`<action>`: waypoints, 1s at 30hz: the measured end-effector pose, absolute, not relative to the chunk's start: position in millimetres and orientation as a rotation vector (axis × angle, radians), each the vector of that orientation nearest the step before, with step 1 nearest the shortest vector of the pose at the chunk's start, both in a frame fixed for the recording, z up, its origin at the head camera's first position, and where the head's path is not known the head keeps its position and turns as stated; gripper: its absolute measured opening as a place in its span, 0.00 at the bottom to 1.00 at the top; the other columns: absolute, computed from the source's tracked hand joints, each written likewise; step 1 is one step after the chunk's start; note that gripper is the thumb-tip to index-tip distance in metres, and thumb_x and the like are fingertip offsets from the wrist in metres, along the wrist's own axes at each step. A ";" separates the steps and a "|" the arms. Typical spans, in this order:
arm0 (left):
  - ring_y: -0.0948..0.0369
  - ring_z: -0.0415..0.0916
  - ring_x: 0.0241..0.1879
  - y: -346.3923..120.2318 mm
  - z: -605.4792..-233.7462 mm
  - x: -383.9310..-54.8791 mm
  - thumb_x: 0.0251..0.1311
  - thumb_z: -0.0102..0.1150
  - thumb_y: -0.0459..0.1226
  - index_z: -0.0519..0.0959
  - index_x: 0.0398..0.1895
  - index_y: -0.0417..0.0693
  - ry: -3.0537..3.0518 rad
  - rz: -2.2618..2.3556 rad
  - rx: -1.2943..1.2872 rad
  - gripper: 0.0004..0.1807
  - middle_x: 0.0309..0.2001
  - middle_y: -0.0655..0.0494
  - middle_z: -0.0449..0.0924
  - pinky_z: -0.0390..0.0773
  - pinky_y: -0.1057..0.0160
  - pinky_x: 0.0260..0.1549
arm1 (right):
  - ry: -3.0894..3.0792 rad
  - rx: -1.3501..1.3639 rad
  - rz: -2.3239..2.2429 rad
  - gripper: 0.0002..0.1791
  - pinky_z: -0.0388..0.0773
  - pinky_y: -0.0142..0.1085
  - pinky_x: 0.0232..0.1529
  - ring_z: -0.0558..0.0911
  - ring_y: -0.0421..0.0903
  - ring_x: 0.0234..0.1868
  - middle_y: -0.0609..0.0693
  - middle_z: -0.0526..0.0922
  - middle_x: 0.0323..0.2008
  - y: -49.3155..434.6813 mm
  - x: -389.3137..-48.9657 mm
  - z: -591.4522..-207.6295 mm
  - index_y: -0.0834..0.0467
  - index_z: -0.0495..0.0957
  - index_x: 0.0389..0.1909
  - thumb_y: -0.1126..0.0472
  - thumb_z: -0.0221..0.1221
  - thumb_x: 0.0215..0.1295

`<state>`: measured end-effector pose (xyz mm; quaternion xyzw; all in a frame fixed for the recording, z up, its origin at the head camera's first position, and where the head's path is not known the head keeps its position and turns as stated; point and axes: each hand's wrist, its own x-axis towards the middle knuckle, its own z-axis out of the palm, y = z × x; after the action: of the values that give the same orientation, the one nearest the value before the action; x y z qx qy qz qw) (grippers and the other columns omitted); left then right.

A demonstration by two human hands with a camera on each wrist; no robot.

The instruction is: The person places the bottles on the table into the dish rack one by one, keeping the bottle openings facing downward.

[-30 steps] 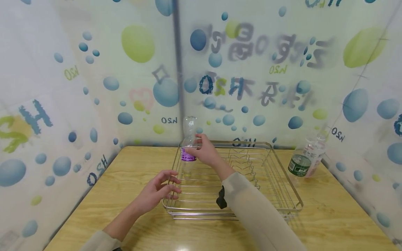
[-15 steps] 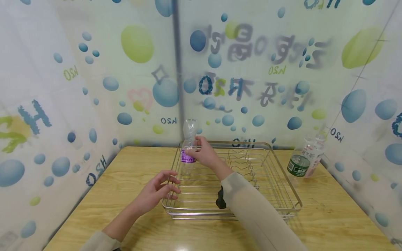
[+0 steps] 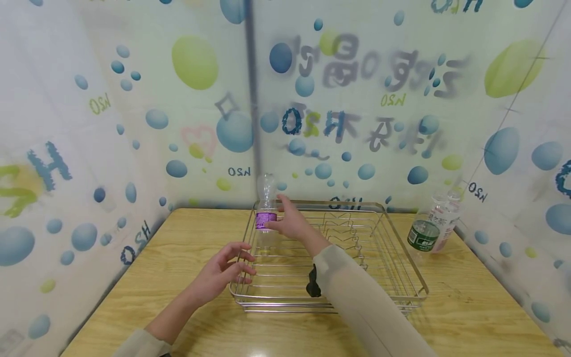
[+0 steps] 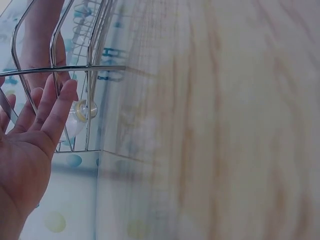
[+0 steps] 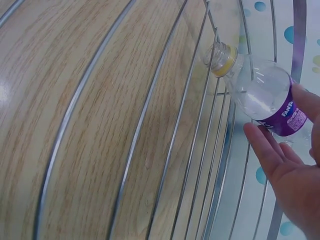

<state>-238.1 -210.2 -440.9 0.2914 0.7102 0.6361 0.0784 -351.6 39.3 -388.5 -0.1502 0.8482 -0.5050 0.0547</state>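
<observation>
An upside-down clear plastic Fanta bottle (image 3: 266,221) with a purple label stands in the back left corner of the wire rack (image 3: 285,298). In the right wrist view, the neck of the bottle (image 5: 257,92) with its yellow ring points down among the wires. My right hand (image 3: 292,220) is at the label, its thumb overlapping it and its fingers extended and spread beside the bottle. My left hand (image 3: 220,272) is at the rack's left side. In the left wrist view, the left hand's fingers (image 4: 59,112) lie extended along the side wires.
A bottle with a green label (image 3: 424,235) and a bottle with a pink and white label (image 3: 443,223) stand on the wooden table (image 3: 482,292), right of the rack. A patterned curtain (image 3: 370,148) rises behind the table and along both sides.
The Fanta bottle has sunk lower into the rack and shifted slightly left. My right hand's fingers have loosened and spread from it. My left hand has stayed in place.
</observation>
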 end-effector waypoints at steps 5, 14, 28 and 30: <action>0.50 0.87 0.54 -210.5 -441.5 -238.9 0.83 0.50 0.29 0.65 0.75 0.42 2.117 1.905 0.871 0.22 0.62 0.36 0.74 0.93 0.48 0.51 | 2.570 -0.481 -1.492 0.54 0.91 0.50 0.55 0.89 0.61 0.56 0.65 0.68 0.80 40.6 -351.9 -389.1 0.46 0.48 0.90 0.53 0.72 0.75; 0.51 0.88 0.54 -209.9 -440.3 -238.1 0.83 0.51 0.30 0.65 0.75 0.41 2.132 1.898 0.838 0.22 0.61 0.43 0.76 0.93 0.48 0.51 | 2.566 -0.480 -1.468 0.51 0.92 0.49 0.55 0.87 0.62 0.61 0.65 0.69 0.80 41.1 -353.4 -389.7 0.45 0.49 0.90 0.52 0.70 0.77; 0.50 0.88 0.55 -210.7 -442.1 -238.5 0.83 0.49 0.28 0.66 0.75 0.44 2.109 1.911 0.862 0.22 0.61 0.44 0.76 0.93 0.48 0.52 | 2.591 -0.454 -1.467 0.50 0.91 0.50 0.57 0.85 0.62 0.64 0.63 0.70 0.79 42.5 -352.1 -388.9 0.46 0.50 0.90 0.50 0.70 0.77; 0.51 0.88 0.55 -210.7 -442.4 -238.3 0.83 0.48 0.28 0.67 0.75 0.44 2.108 1.913 0.861 0.21 0.61 0.45 0.76 0.93 0.48 0.52 | 2.591 -0.452 -1.469 0.50 0.91 0.50 0.57 0.85 0.62 0.64 0.63 0.70 0.79 42.6 -352.0 -389.0 0.46 0.51 0.90 0.50 0.70 0.77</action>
<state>-238.3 -210.7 -442.4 0.2884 0.7064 0.6409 0.0839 -352.0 42.6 -389.0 -0.1496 0.8584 -0.4865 0.0646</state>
